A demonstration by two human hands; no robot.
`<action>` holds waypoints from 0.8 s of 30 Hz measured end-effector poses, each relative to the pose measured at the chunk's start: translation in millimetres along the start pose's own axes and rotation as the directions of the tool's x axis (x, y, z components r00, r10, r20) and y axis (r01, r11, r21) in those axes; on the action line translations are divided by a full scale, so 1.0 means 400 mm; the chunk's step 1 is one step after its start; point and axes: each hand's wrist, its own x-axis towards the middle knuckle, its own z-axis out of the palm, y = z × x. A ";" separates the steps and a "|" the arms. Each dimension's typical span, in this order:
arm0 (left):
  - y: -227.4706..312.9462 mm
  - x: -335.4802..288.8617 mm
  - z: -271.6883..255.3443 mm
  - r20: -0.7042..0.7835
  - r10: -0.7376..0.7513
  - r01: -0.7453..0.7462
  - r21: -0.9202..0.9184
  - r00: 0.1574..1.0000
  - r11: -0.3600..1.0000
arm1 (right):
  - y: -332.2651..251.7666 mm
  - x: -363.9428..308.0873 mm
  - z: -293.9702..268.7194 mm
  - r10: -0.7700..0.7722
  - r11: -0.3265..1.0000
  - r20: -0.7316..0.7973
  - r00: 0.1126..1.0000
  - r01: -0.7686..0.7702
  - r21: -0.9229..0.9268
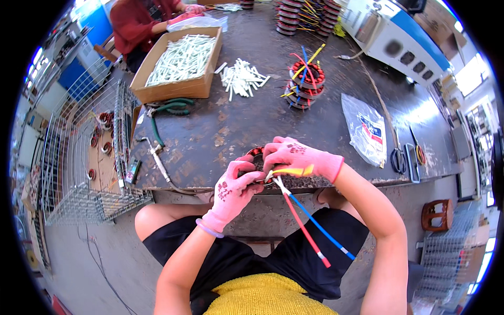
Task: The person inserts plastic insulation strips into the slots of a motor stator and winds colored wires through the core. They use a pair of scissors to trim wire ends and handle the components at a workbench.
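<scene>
At the table's near edge I hold a motor stator point(256, 151) with copper-red windings, mostly covered by my gloved fingers. My left hand point(231, 188), in a pink glove, grips its left side, thumb and fingers bent. My right hand point(295, 158), gloved alike, curls over the right side, with its fingertips near the lead wires. A yellow lead point(294, 171) points right below that hand. A red lead point(303, 226) and a blue lead point(321, 224) hang toward my lap from a white sleeve point(280, 184). Exactly what the fingertips pinch is hidden.
A cardboard box point(176, 94) of white sleeves stands back left, beside a loose sleeve pile point(242, 79). Stacked stators point(304, 86) stand ahead. Green-handled pliers point(173, 106) lie left; a plastic bag point(365, 128) and scissors point(398, 160) lie right. A co-worker's red sleeve point(131, 26) shows far left.
</scene>
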 end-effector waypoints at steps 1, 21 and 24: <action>0.003 0.006 -0.001 0.013 0.029 -0.029 0.020 1.000 0.999 | 0.004 -0.003 0.003 0.015 1.000 -0.033 0.999 -0.016 -0.027; -0.048 0.111 -0.064 0.393 0.293 -0.348 0.076 0.872 0.934 | 0.000 -0.086 0.146 -0.023 0.999 -0.554 0.833 -0.006 -0.050; -0.039 0.088 -0.052 0.339 0.265 -0.304 0.068 0.903 0.950 | -0.006 -0.090 0.166 0.005 1.000 -0.605 0.796 -0.022 -0.020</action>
